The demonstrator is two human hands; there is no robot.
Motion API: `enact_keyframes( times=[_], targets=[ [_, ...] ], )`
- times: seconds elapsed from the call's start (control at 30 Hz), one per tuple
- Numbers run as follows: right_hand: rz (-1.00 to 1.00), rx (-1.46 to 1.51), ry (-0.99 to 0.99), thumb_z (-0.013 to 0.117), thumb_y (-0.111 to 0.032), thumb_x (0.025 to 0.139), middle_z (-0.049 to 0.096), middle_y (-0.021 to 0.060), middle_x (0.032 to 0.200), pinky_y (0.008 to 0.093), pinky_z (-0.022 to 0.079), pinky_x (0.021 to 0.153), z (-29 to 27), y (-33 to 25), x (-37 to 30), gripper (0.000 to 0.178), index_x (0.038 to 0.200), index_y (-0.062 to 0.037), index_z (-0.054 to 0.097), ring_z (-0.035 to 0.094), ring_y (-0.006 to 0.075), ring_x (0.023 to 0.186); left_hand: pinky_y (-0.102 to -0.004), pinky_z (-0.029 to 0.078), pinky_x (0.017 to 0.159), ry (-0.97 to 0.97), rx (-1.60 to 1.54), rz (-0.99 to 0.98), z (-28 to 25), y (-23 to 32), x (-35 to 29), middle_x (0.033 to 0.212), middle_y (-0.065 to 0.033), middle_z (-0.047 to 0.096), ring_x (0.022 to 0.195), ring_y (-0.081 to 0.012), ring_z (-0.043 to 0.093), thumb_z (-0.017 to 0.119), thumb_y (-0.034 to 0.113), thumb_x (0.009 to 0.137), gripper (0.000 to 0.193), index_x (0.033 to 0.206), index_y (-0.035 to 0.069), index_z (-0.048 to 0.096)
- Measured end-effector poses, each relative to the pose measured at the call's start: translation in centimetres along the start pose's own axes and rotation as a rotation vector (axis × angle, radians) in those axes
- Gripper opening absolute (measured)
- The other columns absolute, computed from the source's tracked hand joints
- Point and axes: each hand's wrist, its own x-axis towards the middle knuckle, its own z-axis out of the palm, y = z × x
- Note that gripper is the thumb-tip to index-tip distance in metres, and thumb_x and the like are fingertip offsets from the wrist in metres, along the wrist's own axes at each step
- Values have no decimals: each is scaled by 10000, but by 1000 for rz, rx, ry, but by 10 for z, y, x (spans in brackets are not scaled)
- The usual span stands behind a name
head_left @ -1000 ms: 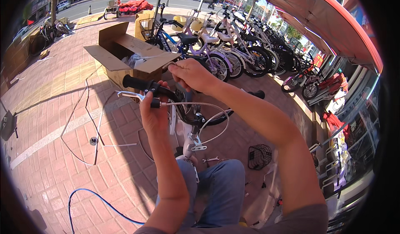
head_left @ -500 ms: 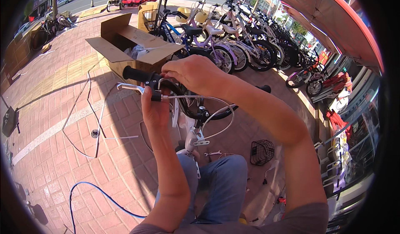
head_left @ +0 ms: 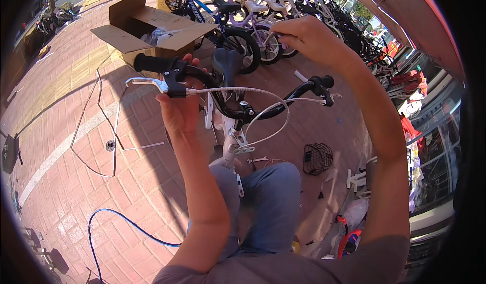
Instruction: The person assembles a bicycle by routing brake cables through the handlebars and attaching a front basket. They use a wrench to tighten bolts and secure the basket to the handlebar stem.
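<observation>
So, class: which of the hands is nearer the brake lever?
Left. The left hand grips the handlebar right behind the brake lever; the right hand is raised well away, above the bar's other end.

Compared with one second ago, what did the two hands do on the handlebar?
The right hand let go of the left end of the handlebar and lifted up and to the right, clear of the bar. The left hand stayed there, at the brake lever by the left grip. The cardboard box did not move.

A brown cardboard box (head_left: 152,28) stands open on the brick pavement just left of the parked bicycle row (head_left: 283,6); flaps splayed outward; pale plastic wrapping (head_left: 157,35) lies inside the box.
</observation>
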Motion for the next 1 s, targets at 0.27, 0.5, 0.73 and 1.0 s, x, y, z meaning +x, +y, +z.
enact_keyframes(
  times=[0.27, 0.5, 0.73, 1.0],
  targets=[
    [218, -69, -302, 626, -100, 810, 585, 159, 705, 411, 445, 605, -1, 72, -116, 97, 859, -21, 600, 586, 342, 680, -549, 206, 1136, -3, -48, -5, -3, -5, 0, 1432, -290, 295, 1327, -396, 338, 800, 506, 661, 1081, 1404, -47, 241],
    [236, -76, -279, 626, -82, 803, 591, 146, 692, 401, 455, 599, 10, 81, -146, 75, 825, -16, 598, 599, 322, 672, -546, 217, 1134, -15, -10, 16, -6, -4, 1, 1421, -300, 307, 1322, -398, 345, 787, 511, 678, 1067, 1397, -59, 241],
    [206, -33, -166, 624, -82, 800, 603, 133, 704, 394, 466, 600, 21, 80, -155, 74, 841, -22, 608, 610, 310, 671, -544, 202, 1140, -20, -38, 13, -5, -4, 2, 1417, -314, 303, 1321, -403, 345, 789, 491, 686, 1050, 1399, -54, 243],
    [29, -211, -209, 612, -44, 756, 647, 110, 906, 357, 512, 703, 17, 81, -143, 161, 917, -43, 630, 641, 281, 860, -544, 194, 1143, -11, -21, 18, -4, -3, 1, 1416, -312, 302, 1323, -401, 341, 783, 499, 689, 1053, 1400, -55, 240]
  ],
)
